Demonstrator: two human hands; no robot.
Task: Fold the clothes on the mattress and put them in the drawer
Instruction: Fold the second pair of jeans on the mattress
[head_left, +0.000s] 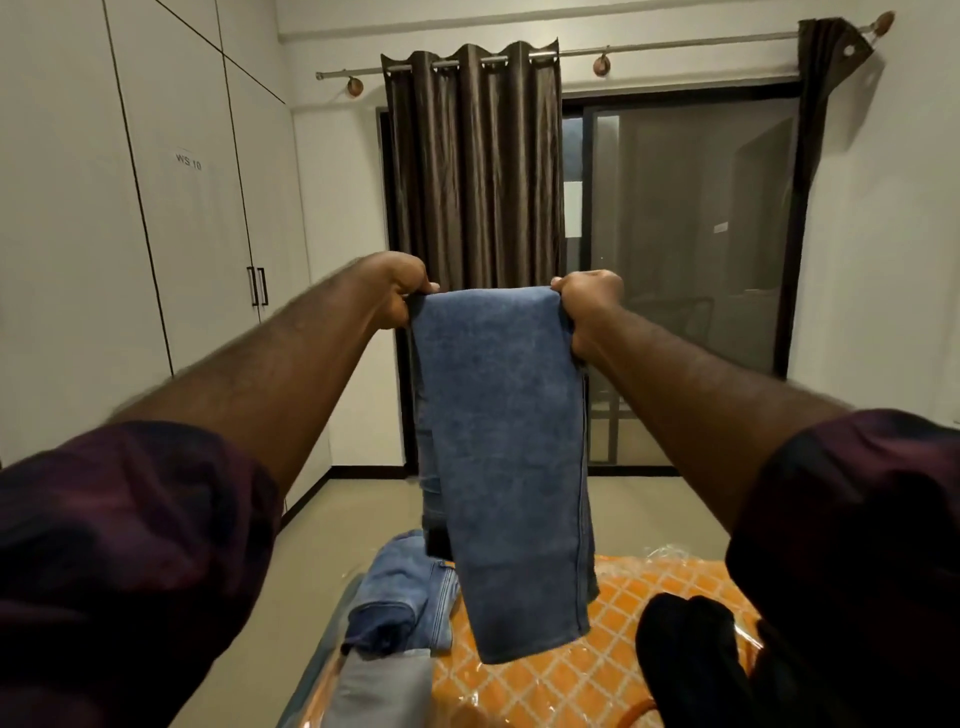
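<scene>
A: Where is the blue towel (506, 415) held, and how?

B: It is held up at frame centre, above the orange mattress (613, 639), folded lengthwise and hanging straight down. Its top fold is pinched at the 9 o'clock corner by the left hand (400, 291) and at the 3 o'clock corner by the right hand (589, 306); both sets of fingers are curled tight round the cloth.

A: Why so high?

B: Probably so that the layers are pulled even by their own weight before the next fold is made. Its lower edge hangs just above the mattress.

A: What lies around it?

B: Folded jeans (402, 597) are seen at 7 o'clock of the towel, with a grey folded garment (379, 691) nearer the camera. A black garment (691, 654) lies at 5 o'clock, still unfolded as far as can be judged.

A: What cannot be made out?

B: A darker layer behind the towel's left edge cannot be identified. No drawer is shown; only a white wardrobe (156, 208) at 9 o'clock. The mattress is cut off by the bottom edge.
</scene>
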